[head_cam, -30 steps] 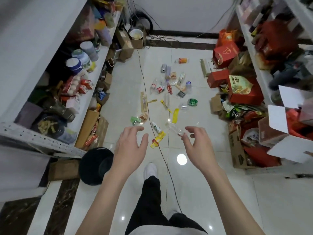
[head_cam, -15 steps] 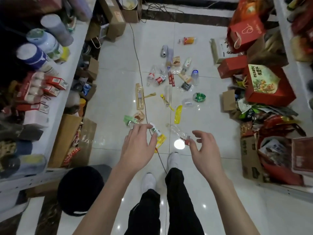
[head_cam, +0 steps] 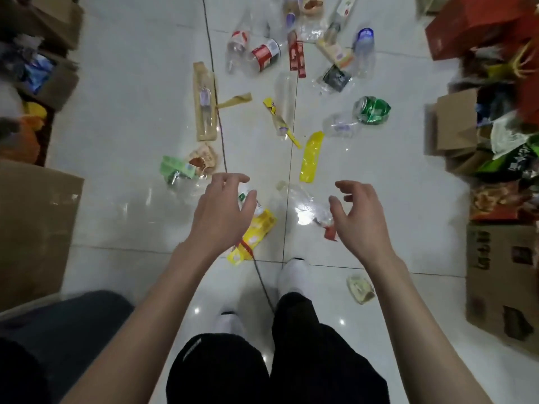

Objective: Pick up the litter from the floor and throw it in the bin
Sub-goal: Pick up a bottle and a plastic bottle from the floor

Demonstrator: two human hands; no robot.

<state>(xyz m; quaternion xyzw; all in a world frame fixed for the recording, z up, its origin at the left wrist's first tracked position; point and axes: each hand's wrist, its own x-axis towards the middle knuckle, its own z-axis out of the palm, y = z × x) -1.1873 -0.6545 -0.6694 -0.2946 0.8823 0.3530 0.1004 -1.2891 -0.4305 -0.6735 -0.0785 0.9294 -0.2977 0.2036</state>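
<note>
Left hand and right hand are reaching down over the floor, fingers spread and loosely curled, holding nothing. Crushed clear plastic bottle is lying between the hands, nearer the right one. Its long axis is running upper left to lower right, red end just beside the right fingertips. Yellow wrapper and small white bottle are lying partly under the left hand, wrapper slanting lower left to upper right. Dark bin is sitting low left, blurred. Labels are too blurred to read, and the print on the cardboard box is too.
</note>
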